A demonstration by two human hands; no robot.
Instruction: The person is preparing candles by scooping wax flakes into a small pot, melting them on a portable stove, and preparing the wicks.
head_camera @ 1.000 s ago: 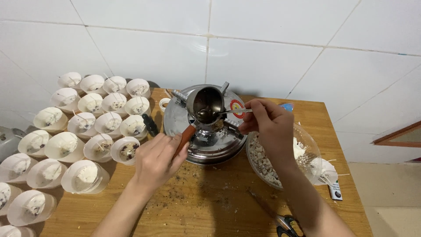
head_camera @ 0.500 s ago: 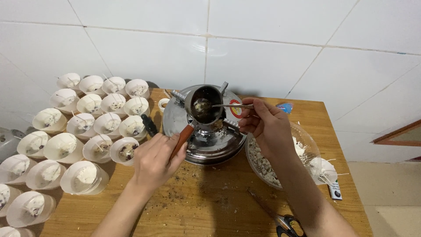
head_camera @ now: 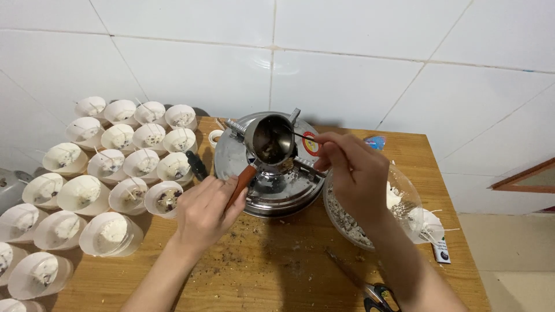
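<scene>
1. Left hand (head_camera: 203,212) grips the small pot's (head_camera: 272,139) wooden handle (head_camera: 241,184), holding it above the stove (head_camera: 272,188).
2. Right hand (head_camera: 354,170) pinches a spoon (head_camera: 300,137) reaching into the pot.
3. White cups (head_camera: 110,173) crowd the desk (head_camera: 272,266) at left.

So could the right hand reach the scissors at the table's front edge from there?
Probably yes. The scissors lie in the open just beside the right forearm, with nothing on top of them. But the right hand is holding a thin stirring tool in the small pot, so it isn't free.
</scene>
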